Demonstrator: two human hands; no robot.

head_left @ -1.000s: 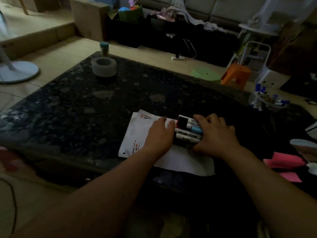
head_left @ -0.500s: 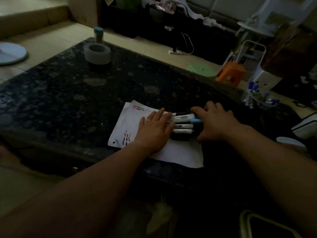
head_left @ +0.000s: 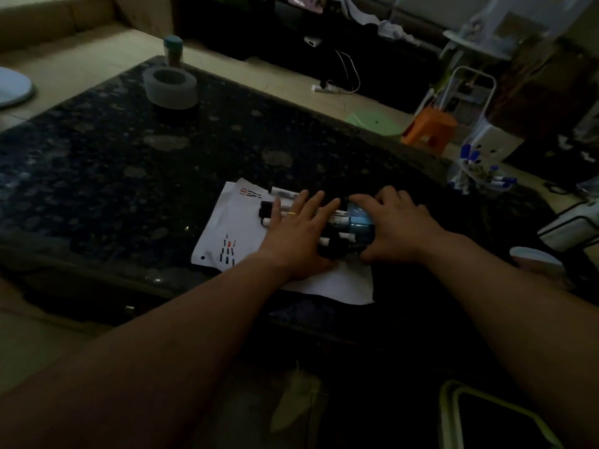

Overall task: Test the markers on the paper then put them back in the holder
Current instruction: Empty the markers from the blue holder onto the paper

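Far left on the table [head_left: 97,163], a tape roll [head_left: 170,87] sits well apart from the action. In the middle, the paper [head_left: 233,234] lies flat near the front edge, with test strokes at two corners. One marker [head_left: 282,191] lies alone at its far edge. The left hand [head_left: 296,236] is spread flat, fingers straight, pressing on the markers [head_left: 268,211]. The bundle runs into the blue holder [head_left: 359,223], which lies on its side. The right hand [head_left: 397,226] grips it, fingers arched over, thumb below. Off right, an orange stool [head_left: 431,129] stands on the floor.
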